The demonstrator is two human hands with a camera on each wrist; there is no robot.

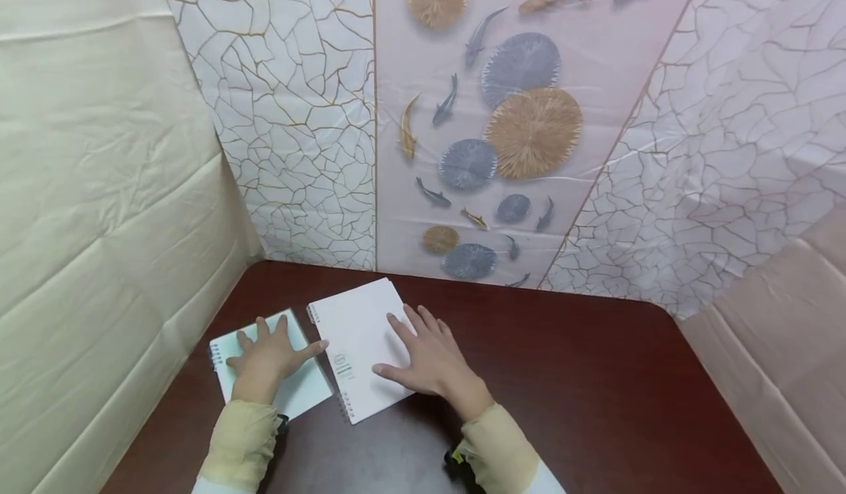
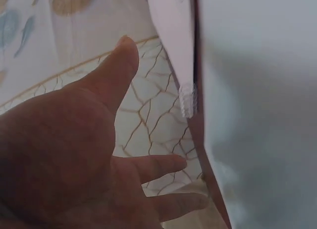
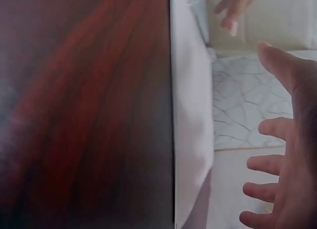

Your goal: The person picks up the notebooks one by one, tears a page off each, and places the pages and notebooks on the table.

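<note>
A small pale-green spiral notebook [image 1: 305, 393] lies tilted on the left part of the table. Over it is my left hand [image 1: 266, 358], fingers spread and thumb reaching toward the larger notebook. In the left wrist view, a gap shows between that hand [image 2: 74, 140] and the pale-green cover [image 2: 257, 100]. Right beside it lies a larger white spiral notebook [image 1: 357, 318] with small green print near its lower left. My right hand [image 1: 429, 358] hovers over its right side, fingers spread; the right wrist view shows the hand [image 3: 292, 154] apart from the page [image 3: 190, 115].
The dark red-brown table [image 1: 595, 391] extends to the right of the notebooks. A cream cloth [image 1: 99, 222] hangs along the left side, and a patterned curtain [image 1: 311, 112] stands behind the table's far edge. Another cloth [image 1: 780, 340] borders the right side.
</note>
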